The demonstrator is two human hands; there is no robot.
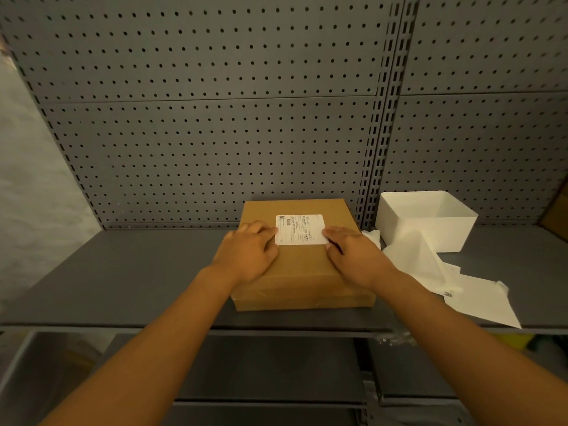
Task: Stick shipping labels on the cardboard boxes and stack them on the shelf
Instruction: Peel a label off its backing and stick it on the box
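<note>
A flat brown cardboard box (302, 272) lies on the grey shelf (123, 272), a little right of its middle. A white shipping label (300, 229) with a barcode sits on the box's top, towards the back. My left hand (249, 253) rests flat on the box, fingertips touching the label's left edge. My right hand (353, 256) rests flat on the right side, fingertips on the label's lower right corner. Both hands press down and hold nothing.
A white open bin (430, 219) stands at the back right of the shelf. Loose white backing sheets (479, 299) spill from it to the shelf's front edge. A grey pegboard wall (215, 118) rises behind. Lower grey shelves (270, 364) lie below.
</note>
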